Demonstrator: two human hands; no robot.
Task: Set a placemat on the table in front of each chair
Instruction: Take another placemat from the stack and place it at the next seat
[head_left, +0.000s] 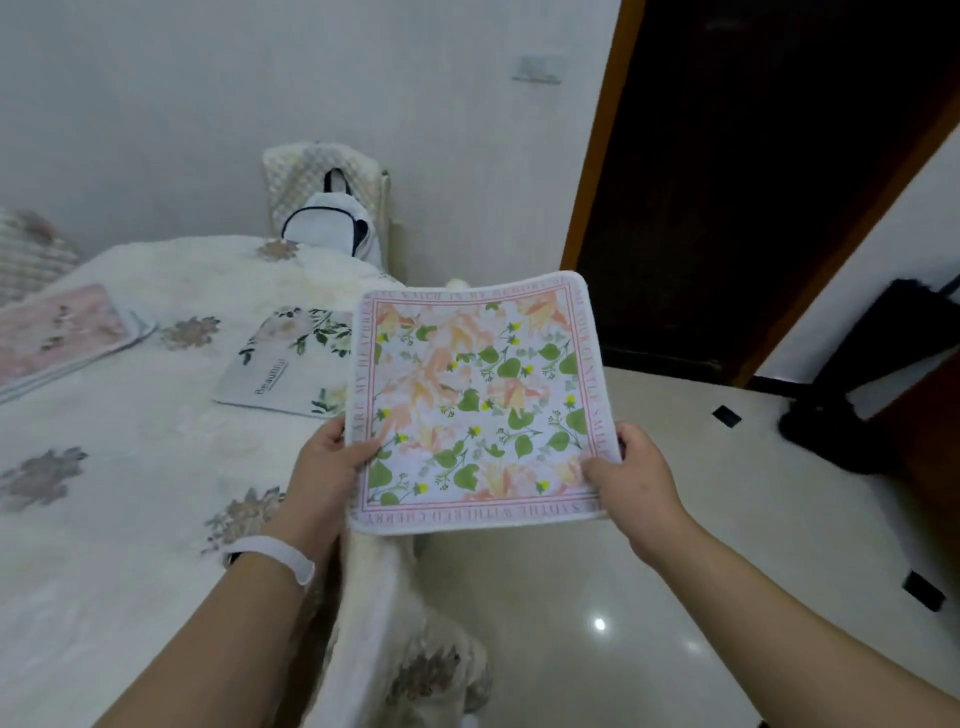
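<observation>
I hold a square floral placemat (478, 400) with a pink lettered border flat in the air, past the table's right edge and over the floor. My left hand (324, 467) grips its near left edge, my right hand (631, 470) its near right corner. The table (130, 467) wears a white cloth with grey flower prints. Two placemats lie on it: a grey-white floral one (285, 364) in front of the far chair (322, 176), and a pink one (57, 332) at the left edge.
A white backpack (332, 223) hangs on the far chair against the wall. A dark wooden door (753, 182) stands at the right, a black furry object (872, 374) beyond it. The glossy tiled floor (649, 597) spreads right of the table.
</observation>
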